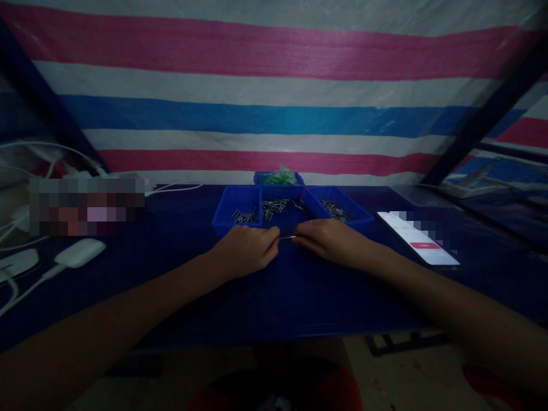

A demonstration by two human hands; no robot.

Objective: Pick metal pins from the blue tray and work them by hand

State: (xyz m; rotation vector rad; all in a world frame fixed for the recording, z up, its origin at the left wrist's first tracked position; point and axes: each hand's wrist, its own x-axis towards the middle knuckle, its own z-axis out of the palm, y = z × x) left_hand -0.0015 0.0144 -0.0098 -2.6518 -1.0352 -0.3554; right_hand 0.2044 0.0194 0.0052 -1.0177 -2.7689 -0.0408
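Note:
My left hand [246,248] and my right hand [331,240] meet over the near side of the blue bins. Between their fingertips runs a thin silvery metal piece [287,237]; both hands are closed in a pinch at its ends. Its exact kind is too small to make out. Just beyond my hands, a pile of small metal pieces [274,209] lies between two blue bins. The left blue bin [237,197] holds some of these pieces, and so does the right blue bin [354,206].
Behind them, a blue tray [258,178] holds green plastic packets [278,176]. A lit phone [422,242] lies on the blue table [282,302] at right. White chargers [80,253] and cables are at left. A striped sheet [274,120] hangs behind.

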